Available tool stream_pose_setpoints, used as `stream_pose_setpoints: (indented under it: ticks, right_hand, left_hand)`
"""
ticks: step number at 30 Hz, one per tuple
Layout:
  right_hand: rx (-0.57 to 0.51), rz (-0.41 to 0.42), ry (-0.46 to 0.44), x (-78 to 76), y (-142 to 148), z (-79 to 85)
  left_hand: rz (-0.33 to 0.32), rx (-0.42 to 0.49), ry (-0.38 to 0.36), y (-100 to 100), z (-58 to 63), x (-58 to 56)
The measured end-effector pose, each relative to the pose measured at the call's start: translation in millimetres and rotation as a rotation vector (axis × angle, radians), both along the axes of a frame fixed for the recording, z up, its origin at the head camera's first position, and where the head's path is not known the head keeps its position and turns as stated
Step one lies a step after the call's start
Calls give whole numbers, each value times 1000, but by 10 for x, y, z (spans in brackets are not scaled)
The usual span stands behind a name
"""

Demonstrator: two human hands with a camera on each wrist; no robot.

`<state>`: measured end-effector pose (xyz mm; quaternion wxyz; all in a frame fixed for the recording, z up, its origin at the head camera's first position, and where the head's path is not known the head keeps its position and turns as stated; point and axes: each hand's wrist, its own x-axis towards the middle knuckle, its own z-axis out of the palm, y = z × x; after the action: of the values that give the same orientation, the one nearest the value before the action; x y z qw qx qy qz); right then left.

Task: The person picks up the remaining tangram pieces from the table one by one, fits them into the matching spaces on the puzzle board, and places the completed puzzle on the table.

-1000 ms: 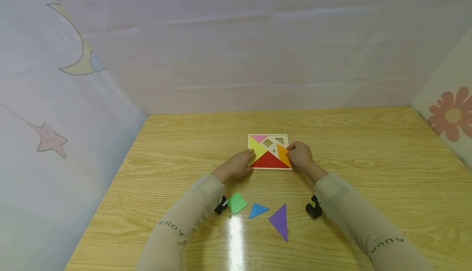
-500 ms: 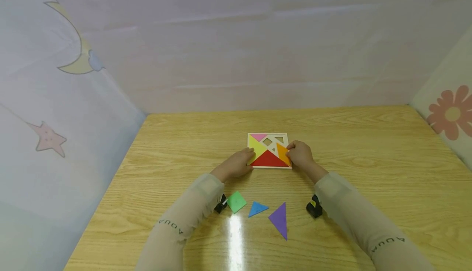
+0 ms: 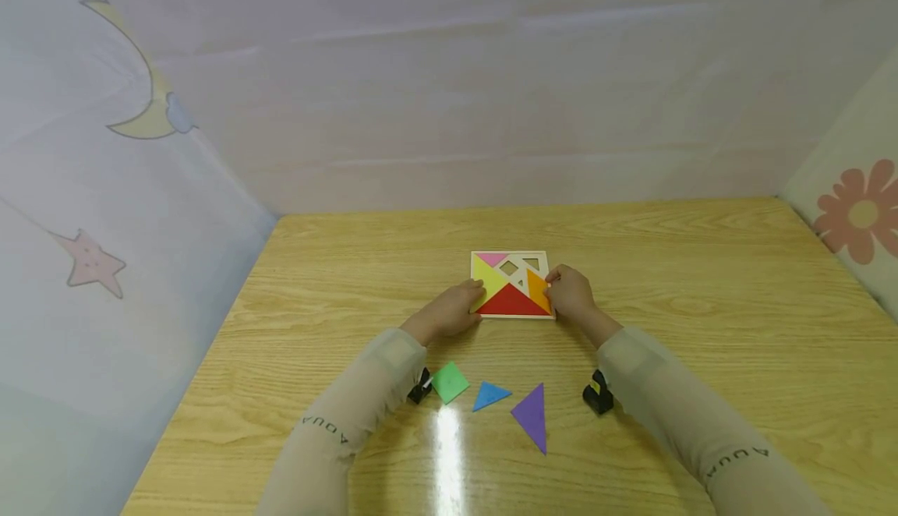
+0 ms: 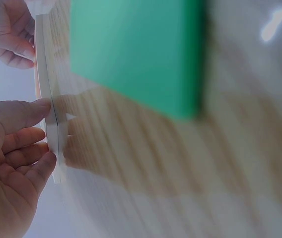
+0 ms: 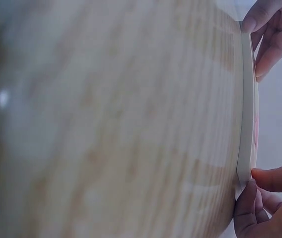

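A wooden tangram board (image 3: 521, 266) lies on the table, with yellow (image 3: 484, 270), red (image 3: 514, 302), pink (image 3: 492, 259) and orange (image 3: 537, 290) pieces in it. Bare cut-outs show at its upper right. My left hand (image 3: 454, 309) grips the board's near left corner; in the left wrist view its thumb and fingertips touch the board's edge (image 4: 45, 74). At the right side, my right hand (image 3: 571, 292) holds the board between thumb and fingers, its fingertips beside the orange parallelogram. The right wrist view shows both hands at the edge (image 5: 248, 109).
Loose on the table nearer me lie a green square (image 3: 450, 383), a small blue triangle (image 3: 490, 396) and a purple triangle (image 3: 531, 418). Black wrist devices (image 3: 599, 393) hang under both sleeves. Fabric walls stand behind and beside the wooden table (image 3: 337, 282).
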<state>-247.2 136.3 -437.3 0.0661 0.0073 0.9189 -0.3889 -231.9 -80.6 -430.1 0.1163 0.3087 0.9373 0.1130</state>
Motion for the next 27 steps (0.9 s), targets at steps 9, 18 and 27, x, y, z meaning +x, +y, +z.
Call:
stream_pose_setpoints:
  ticks: [9,18,27]
  right_hand:
    - [-9,4,19,17,7,24]
    - [-47,39,-7,39,34,26]
    - [-58,64,-10,56,49,39]
  left_hand:
    - [3,-1,-9,3,6,-1]
    - [-2,0,-3,1,-1,4]
    - [8,-2,-6,3,1,4]
